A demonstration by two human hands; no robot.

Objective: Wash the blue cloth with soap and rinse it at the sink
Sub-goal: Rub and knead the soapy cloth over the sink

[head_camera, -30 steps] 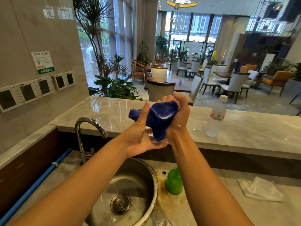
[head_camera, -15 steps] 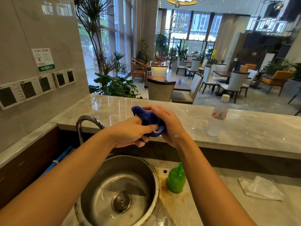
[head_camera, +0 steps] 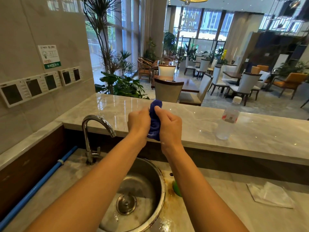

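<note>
The blue cloth (head_camera: 154,121) is bunched into a narrow upright roll, squeezed between my two fists above the round steel sink (head_camera: 160,178). My left hand (head_camera: 138,122) grips its left side and my right hand (head_camera: 170,125) grips its right side, knuckles toward me. The cloth's top pokes out above my thumbs. A chrome tap (head_camera: 95,129) stands left of the sink, with no water running from it. A green soap bottle (head_camera: 176,188) stands at the sink's right rim, mostly hidden behind my right forearm.
A raised marble counter (head_camera: 250,134) runs behind the sink and carries a clear plastic water bottle (head_camera: 228,119). A crumpled white tissue (head_camera: 269,195) lies on the lower worktop at right. A blue pipe (head_camera: 41,181) runs along the left wall.
My hands have turned from rubbing the cloth flat between the palms to closing into fists side by side on it. The cloth is now squeezed into an upright roll.
</note>
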